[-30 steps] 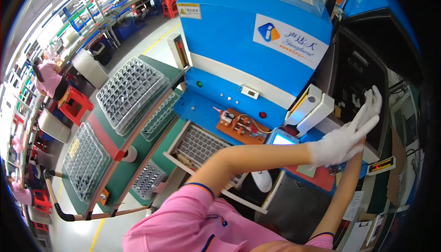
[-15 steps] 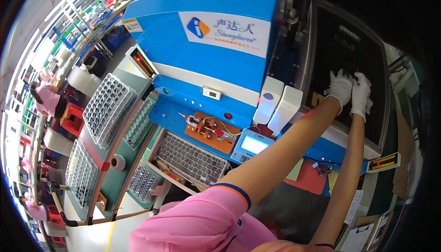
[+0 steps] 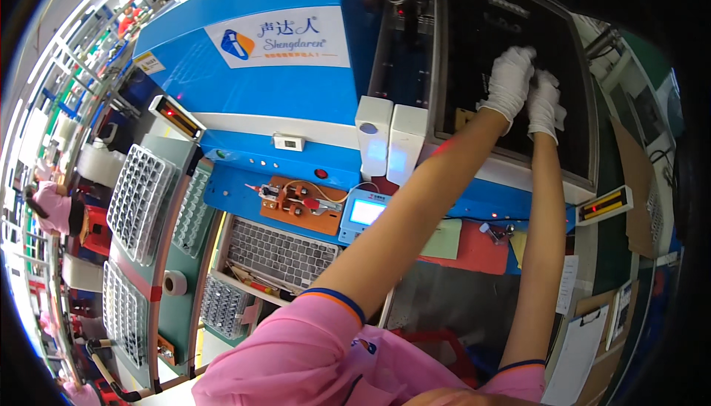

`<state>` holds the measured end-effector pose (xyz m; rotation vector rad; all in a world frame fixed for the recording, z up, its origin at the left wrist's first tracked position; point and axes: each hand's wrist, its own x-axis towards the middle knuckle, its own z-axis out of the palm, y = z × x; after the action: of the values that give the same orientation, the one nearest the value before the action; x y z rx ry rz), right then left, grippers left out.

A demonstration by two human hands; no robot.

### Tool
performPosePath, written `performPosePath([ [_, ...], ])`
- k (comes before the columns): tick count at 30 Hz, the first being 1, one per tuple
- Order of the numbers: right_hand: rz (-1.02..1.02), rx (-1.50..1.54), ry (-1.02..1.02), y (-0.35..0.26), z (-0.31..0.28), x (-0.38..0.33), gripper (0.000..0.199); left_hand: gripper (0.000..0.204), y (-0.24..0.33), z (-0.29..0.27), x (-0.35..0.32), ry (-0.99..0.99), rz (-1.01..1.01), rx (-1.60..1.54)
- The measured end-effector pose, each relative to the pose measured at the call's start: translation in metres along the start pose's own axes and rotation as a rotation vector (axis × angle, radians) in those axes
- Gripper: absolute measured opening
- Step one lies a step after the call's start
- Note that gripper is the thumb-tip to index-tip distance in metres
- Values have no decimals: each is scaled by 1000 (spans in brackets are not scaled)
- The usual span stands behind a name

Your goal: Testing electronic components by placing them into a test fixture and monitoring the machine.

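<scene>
My left hand (image 3: 509, 80), in a white glove, reaches far out over a dark, grey-framed panel or opening (image 3: 474, 43) on the right part of a blue machine. Close beside it, slightly lower, is my right hand (image 3: 544, 106), gloved as well. Both hands have their fingers bent and drawn together. Whatever the fingertips grip, if anything, is lost against the dark background. A small tan piece (image 3: 464, 118) shows at the frame's lower left, near my left wrist. A red glow falls on my left forearm.
The blue machine housing (image 3: 296, 87) stands to the left, two white boxes (image 3: 391, 139) beside the frame. Below are an orange fixture (image 3: 304, 202), a lit display (image 3: 364, 212) and a keyboard (image 3: 281, 250). Clear trays (image 3: 141, 202) lie on a rack at left. A clipboard (image 3: 581, 350) lies lower right.
The whole scene has shifted left in the picture as the view turned. My left hand's fingers, spread before, are now closer together, and it reaches a little farther than the right.
</scene>
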<state>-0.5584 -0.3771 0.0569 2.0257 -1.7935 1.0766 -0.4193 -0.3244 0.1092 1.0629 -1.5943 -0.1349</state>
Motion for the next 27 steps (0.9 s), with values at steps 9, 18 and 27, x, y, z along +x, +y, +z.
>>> performPosePath([
  [9,-7,252,-113,-8,-5,-4,26,41,55,-180,-187,-613,208,-527],
  [18,61,319,-198,-19,-21,-8,28,34,-2,-234,-215,-795,785,361],
  [27,76,-38,-336,-24,-22,-9,34,37,6,-226,-213,-1081,810,667],
])
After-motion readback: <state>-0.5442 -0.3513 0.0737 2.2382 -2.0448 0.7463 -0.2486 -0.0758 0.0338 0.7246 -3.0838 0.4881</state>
